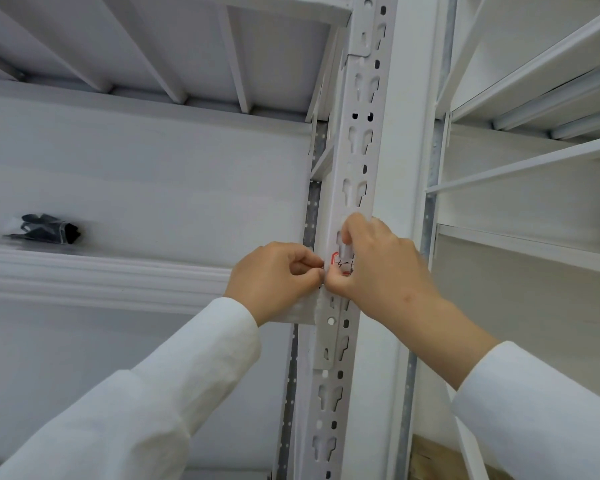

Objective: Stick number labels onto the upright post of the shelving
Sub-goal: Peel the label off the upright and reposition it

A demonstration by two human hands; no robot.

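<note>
A white slotted upright post (359,140) of the shelving runs from top to bottom through the middle. A small white label with a red border and black handwriting (342,265) lies on the post at hand height. My right hand (378,268) curls over the label, with its fingertips on the label's upper and lower edges. My left hand (274,275) is at the label's left edge, thumb and forefinger pinched together there. Both hands hide much of the label.
White shelves (118,275) reach left from the post, and a black bundle in clear wrap (45,229) lies on one. More white shelving (534,98) stands on the right. A strip of wooden floor (430,462) shows at the bottom.
</note>
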